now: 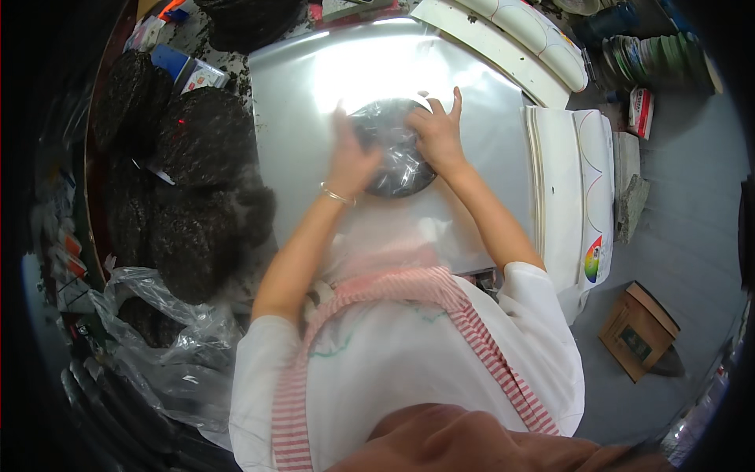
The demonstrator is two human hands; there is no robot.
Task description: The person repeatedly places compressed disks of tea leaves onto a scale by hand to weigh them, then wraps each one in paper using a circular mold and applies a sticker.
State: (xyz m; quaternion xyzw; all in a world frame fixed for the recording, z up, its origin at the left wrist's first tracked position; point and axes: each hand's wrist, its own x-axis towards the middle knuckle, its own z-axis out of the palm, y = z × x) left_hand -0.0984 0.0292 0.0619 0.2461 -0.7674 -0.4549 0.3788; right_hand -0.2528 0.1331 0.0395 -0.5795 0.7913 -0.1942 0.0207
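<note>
A round dark disc in glossy clear plastic film [401,150] lies on a shiny, translucent sheet [295,141] in front of me. At its left edge is my left hand [353,150], blurred, with a bangle on the wrist; whether it grips the disc cannot be told. My right hand [436,133] touches the disc's upper right edge with curled fingers, one finger raised. A white curved piece [422,103] shows beside the right fingers. Dark, rough round sheets, possibly dried seaweed [203,135], are piled left of the shiny sheet.
Stacked white printed sheets [557,177] border the work surface on the right, with more [483,47] at the upper right. A clear plastic bag [206,336] sits at the lower left. On the floor at right lies a brown paper bag [640,333]. Round green-edged items [655,62] stand at upper right.
</note>
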